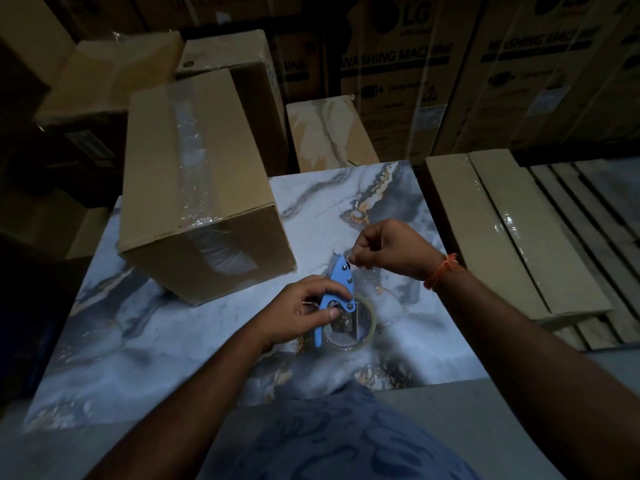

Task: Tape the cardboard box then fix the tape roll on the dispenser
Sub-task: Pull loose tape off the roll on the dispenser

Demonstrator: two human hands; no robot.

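Observation:
A brown cardboard box (pixel 197 181) lies on the marble tabletop (pixel 145 344) at the left, with clear tape along its top seam and down its near end. In front of it sits a blue tape dispenser (pixel 341 277) with a clear tape roll (pixel 360 325) at its base. My left hand (pixel 304 306) grips the dispenser body beside the roll. My right hand (pixel 388 249) is pinched shut on the end of the clear tape at the dispenser's far tip.
Flat cardboard packs (pixel 502 233) wrapped in plastic are stacked to the right of the tabletop. More cartons (pixel 329 133) and large washing machine boxes (pixel 398 64) stand behind. My patterned blue clothing (pixel 329 441) fills the bottom centre.

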